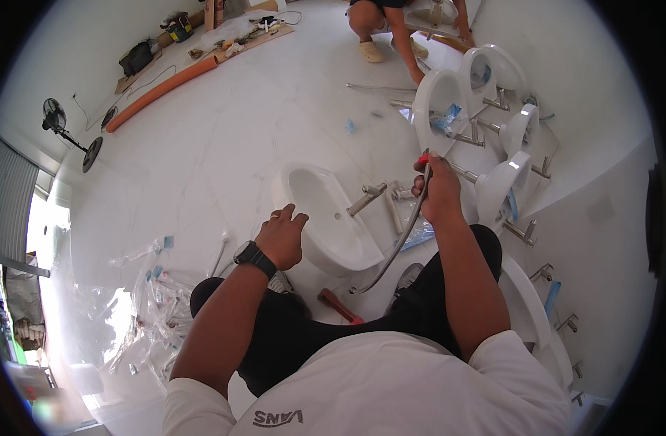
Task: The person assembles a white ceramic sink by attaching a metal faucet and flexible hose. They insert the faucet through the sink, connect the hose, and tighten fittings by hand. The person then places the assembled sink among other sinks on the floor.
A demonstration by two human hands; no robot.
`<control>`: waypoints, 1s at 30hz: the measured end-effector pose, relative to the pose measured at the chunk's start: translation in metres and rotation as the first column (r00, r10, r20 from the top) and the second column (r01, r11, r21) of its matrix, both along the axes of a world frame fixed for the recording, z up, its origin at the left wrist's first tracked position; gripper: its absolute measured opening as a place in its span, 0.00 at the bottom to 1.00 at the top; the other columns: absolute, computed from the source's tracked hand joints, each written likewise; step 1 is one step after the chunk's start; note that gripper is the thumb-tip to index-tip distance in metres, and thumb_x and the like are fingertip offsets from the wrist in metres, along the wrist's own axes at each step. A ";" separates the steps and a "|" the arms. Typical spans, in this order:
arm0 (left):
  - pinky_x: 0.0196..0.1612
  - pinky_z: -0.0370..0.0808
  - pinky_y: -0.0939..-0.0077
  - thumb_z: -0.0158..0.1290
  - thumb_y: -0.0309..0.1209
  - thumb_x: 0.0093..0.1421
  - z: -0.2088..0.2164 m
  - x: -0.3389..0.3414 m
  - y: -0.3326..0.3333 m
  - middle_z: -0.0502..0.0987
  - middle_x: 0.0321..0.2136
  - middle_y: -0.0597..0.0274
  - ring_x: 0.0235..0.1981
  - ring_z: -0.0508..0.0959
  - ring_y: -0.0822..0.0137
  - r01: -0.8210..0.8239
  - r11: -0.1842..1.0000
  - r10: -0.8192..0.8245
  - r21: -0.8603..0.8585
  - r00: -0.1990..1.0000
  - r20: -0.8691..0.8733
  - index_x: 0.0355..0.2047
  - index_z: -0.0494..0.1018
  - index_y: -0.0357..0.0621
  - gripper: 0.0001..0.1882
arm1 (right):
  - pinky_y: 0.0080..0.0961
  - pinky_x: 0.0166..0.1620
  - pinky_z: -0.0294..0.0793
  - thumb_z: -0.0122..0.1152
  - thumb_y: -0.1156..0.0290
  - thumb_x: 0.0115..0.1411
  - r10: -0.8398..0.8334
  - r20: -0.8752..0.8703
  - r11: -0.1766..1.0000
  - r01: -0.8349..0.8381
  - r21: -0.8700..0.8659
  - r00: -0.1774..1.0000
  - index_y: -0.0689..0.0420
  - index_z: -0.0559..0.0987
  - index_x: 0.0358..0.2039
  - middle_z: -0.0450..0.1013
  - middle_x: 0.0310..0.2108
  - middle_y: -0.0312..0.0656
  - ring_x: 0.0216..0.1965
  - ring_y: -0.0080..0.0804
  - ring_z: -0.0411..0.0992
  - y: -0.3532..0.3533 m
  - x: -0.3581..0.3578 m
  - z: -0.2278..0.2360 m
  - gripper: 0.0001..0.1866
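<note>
A flexible grey hose (400,248) with a red end hangs from my right hand (440,190), whose fingers are wrapped round its upper part. From there the hose curves down toward my feet. Just left of a white washbasin (288,190) on the floor, my left hand (281,240) has its fingers apart and holds nothing. Whether it touches the basin's rim I cannot tell. A metal tap (367,199) lies across the basin's right side, partly over the bowl. On the floor between my legs is a red tool, seemingly a pipe wrench (339,305).
Several more white basins (440,81) with metal fittings stand at the right. A co-worker's arm (406,47) reaches down at the top. Clear plastic wrapping (155,305) lies at the left. Farther off are an orange pipe (162,91) and a black fan (54,115).
</note>
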State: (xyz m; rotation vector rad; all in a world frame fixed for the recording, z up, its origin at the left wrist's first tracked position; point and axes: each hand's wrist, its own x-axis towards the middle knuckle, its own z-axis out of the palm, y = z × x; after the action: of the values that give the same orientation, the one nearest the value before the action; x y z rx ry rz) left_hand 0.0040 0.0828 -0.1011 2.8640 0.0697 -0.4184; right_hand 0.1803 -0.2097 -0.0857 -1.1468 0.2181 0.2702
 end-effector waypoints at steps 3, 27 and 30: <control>0.67 0.69 0.44 0.62 0.25 0.51 -0.009 0.010 0.006 0.58 0.71 0.38 0.70 0.64 0.36 0.052 0.989 -0.040 0.141 0.996 -0.085 0.69 0.65 0.49 0.42 | 0.30 0.28 0.69 0.51 0.60 0.75 -0.109 -0.128 0.984 0.089 -0.154 0.986 0.54 0.75 0.46 0.69 0.32 0.38 0.28 0.29 0.70 -0.013 0.040 -0.044 0.12; 0.69 0.68 0.53 0.56 0.26 0.57 -0.064 0.083 0.065 0.80 0.36 0.59 0.46 0.81 0.55 0.757 0.627 -0.768 0.186 0.640 -0.014 0.40 0.75 0.46 0.10 | 0.45 0.58 0.77 0.63 0.65 0.59 0.282 -0.299 -0.004 -0.311 -0.950 0.911 0.65 0.71 0.58 0.72 0.58 0.65 0.58 0.57 0.75 0.003 -0.006 -0.250 0.29; 0.57 0.75 0.59 0.58 0.26 0.53 -0.064 0.087 0.066 0.79 0.31 0.61 0.41 0.82 0.56 0.776 0.613 -0.785 0.151 0.620 0.001 0.37 0.75 0.47 0.10 | 0.42 0.62 0.74 0.62 0.58 0.61 0.478 -0.527 0.008 -0.603 -0.798 0.703 0.63 0.80 0.53 0.77 0.53 0.66 0.59 0.57 0.75 0.018 -0.024 -0.253 0.26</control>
State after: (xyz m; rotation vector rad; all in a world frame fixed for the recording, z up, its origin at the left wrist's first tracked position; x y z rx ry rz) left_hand 0.0914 0.1489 -0.1652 2.8746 -1.2705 -0.4693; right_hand 0.1559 -0.1914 -0.3389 -2.5096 -0.0401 1.0367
